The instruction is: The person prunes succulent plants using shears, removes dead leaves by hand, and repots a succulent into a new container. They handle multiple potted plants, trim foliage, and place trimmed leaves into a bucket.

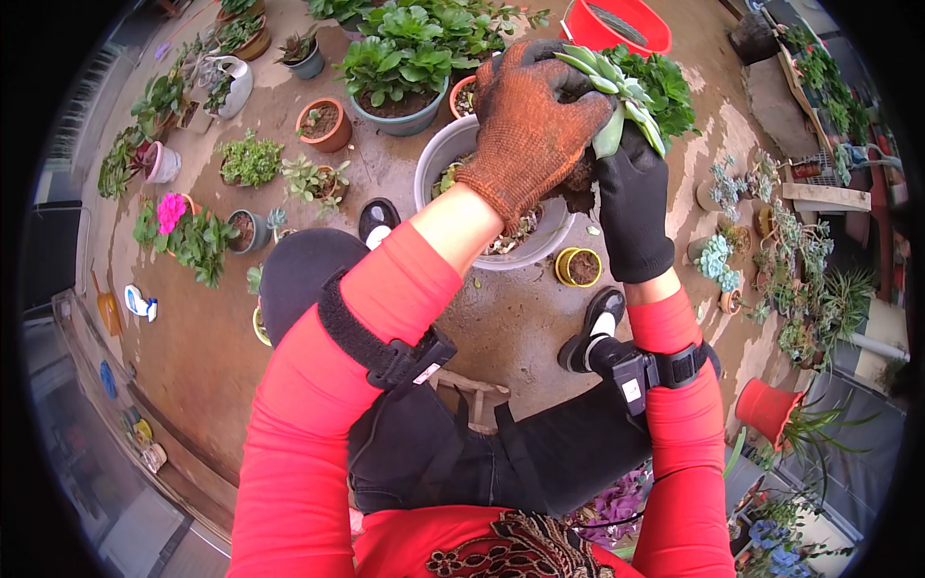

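A succulent plant point(609, 85) with thick pale green leaves is held up over a wide grey tub point(429, 164). My left hand point(535, 130), in an orange-brown glove with dark fingertips, curls around the plant's near side; its fingertips are partly hidden behind the leaves. From the right, my right hand point(634, 207), in a black glove, closes on the base of the same plant. A dark clump of soil and roots point(580, 183) shows between the hands. Inside the tub lie leafy bits and debris.
Beside the tub stands a small yellow pot point(578, 268) of soil. A large blue-grey pot point(400, 118) with a leafy plant and a red basin point(641, 31) are beyond. Left are a terracotta pot point(325, 125) and a white spray bottle point(140, 303). Several succulents point(715, 258) line the right.
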`<action>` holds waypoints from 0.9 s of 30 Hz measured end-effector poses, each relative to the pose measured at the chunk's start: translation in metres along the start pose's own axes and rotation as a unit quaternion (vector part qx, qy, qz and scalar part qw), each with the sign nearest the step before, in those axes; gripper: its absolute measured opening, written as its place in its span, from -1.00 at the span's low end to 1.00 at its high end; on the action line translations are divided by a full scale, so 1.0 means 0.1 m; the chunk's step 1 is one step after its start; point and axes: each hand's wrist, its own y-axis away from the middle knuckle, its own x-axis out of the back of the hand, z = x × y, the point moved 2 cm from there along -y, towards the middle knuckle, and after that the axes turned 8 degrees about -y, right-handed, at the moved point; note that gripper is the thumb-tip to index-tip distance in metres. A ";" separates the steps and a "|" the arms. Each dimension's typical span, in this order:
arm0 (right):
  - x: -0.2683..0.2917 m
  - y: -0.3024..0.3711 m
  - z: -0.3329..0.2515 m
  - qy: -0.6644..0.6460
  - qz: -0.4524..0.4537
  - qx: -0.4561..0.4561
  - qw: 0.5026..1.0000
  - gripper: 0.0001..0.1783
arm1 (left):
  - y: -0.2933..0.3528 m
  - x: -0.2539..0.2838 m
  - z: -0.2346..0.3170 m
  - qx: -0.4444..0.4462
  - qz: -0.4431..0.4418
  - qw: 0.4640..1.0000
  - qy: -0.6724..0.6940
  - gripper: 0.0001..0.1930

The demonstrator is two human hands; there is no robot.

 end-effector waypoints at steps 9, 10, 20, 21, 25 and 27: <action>0.19 -0.08 -0.05 0.002 -0.034 -0.022 0.999 -0.58 | -0.07 0.30 -0.07 0.007 0.036 0.998 -0.053 -0.77; 0.20 -0.08 -0.06 0.009 -0.045 -0.011 0.999 -0.57 | -0.05 0.34 -0.06 -0.016 0.058 0.993 -0.103 -0.74; 0.19 -0.08 -0.15 0.018 -0.063 0.071 0.995 -0.63 | 0.10 0.23 -0.17 -0.079 -0.061 0.985 -0.143 -0.75; 0.19 -0.08 -0.15 0.045 -0.066 0.094 0.992 -0.64 | 0.08 0.24 -0.18 -0.131 -0.088 0.979 -0.127 -0.74; 0.20 -0.08 -0.10 -0.025 -0.060 0.061 0.996 -0.67 | 0.09 0.23 -0.12 -0.210 -0.188 0.953 -0.113 -0.72; 0.22 -0.08 -0.07 -0.024 -0.043 0.040 0.998 -0.67 | 0.08 0.26 -0.06 -0.220 -0.186 0.956 -0.052 -0.71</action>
